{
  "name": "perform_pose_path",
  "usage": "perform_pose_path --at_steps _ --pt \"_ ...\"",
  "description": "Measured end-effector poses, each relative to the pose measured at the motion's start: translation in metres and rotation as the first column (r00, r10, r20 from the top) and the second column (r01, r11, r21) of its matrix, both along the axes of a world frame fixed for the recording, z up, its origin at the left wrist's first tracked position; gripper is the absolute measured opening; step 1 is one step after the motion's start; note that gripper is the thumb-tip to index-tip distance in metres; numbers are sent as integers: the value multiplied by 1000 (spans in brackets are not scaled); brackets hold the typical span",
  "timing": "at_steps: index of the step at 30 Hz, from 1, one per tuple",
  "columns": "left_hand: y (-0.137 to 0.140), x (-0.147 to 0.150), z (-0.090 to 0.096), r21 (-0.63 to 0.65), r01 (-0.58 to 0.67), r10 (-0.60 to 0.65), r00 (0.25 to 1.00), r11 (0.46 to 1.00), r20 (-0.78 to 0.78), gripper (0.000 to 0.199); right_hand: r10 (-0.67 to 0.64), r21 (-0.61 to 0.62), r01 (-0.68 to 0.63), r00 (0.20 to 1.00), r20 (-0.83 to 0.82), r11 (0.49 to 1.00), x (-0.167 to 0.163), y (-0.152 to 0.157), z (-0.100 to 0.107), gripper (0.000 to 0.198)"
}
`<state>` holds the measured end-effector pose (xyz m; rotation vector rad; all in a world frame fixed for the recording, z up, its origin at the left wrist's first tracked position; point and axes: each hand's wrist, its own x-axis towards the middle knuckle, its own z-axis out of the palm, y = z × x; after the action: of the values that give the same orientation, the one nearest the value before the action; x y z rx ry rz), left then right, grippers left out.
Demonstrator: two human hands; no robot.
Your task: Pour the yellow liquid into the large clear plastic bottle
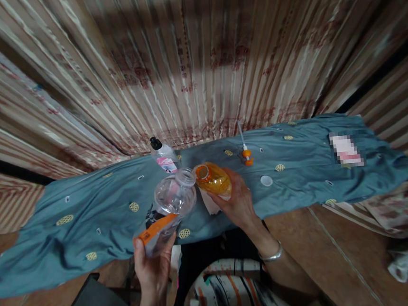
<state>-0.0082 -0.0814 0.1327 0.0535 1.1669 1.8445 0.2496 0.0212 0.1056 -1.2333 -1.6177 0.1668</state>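
Note:
My left hand [152, 262] is closed around the lower part of a large clear plastic bottle [175, 196] with an orange label band. This bottle is tilted, its uncapped mouth up and to the right. In my right hand [238, 200] is an amber bottle [215, 179], also uncapped and tipped with its opening to the left. The two mouths sit close together; whether they touch I cannot tell. An orange pump head [247, 156] with a clear tube lies behind my right hand. A white round cap [266, 181] lies to the right of it.
A clear bottle with a black top [164, 155] and pink label stands at the back of the cloth-covered table [114, 194]. A pale paper piece [210, 202] lies under the amber bottle. A blurred-out packet [346, 150] is at the right. Curtains [197, 77] hang behind.

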Motion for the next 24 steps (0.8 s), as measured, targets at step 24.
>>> perform_pose_path --at_steps 24 --pt "0 5 10 -23 22 -24 995 999 -99 77 -28 -54 24 997 -69 998 -2 -6 -2 75"
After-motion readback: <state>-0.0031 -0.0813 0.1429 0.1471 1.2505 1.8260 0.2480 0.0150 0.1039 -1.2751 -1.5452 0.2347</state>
